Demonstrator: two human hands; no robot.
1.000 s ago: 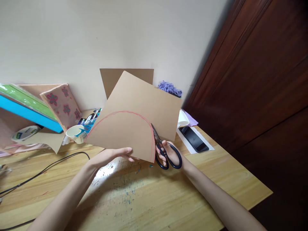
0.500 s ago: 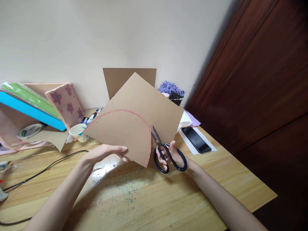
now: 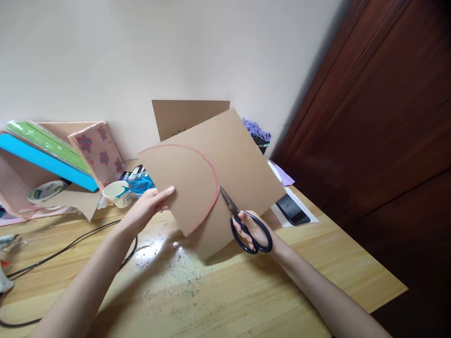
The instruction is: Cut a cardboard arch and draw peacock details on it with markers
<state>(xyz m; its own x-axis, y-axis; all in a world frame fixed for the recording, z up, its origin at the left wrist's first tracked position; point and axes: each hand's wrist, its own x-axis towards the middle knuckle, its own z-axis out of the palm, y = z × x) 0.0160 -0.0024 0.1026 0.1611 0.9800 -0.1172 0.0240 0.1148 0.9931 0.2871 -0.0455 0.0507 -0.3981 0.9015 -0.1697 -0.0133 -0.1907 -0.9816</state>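
A sheet of brown cardboard [image 3: 243, 155] with a red curved line drawn on it is held up above the table. My left hand [image 3: 155, 202] pinches its left edge, thumb on top and fingers underneath. My right hand [image 3: 251, 230] is wrapped through the black handles of a pair of scissors [image 3: 230, 204]. The blades look nearly closed, with their tips at the red line on its right side. Below the tips the sheet is cut along the line, and the outer part hangs lower, behind the curved piece.
At the left stand a flowered box [image 3: 102, 152], a blue folder [image 3: 45, 162], a paper cup [image 3: 118, 193] and a roll of tape [image 3: 47, 191]. A black cable [image 3: 70, 244] crosses the wooden table [image 3: 218, 300]. To the right lies a phone [image 3: 291, 210], partly covered by the cardboard; purple yarn [image 3: 257, 129] sits behind.
The cardboard has turned clockwise, its top corner swinging right. My left hand has moved up and left along with it. The scissors' blades have come closer together, and the cut-away part now shows below.
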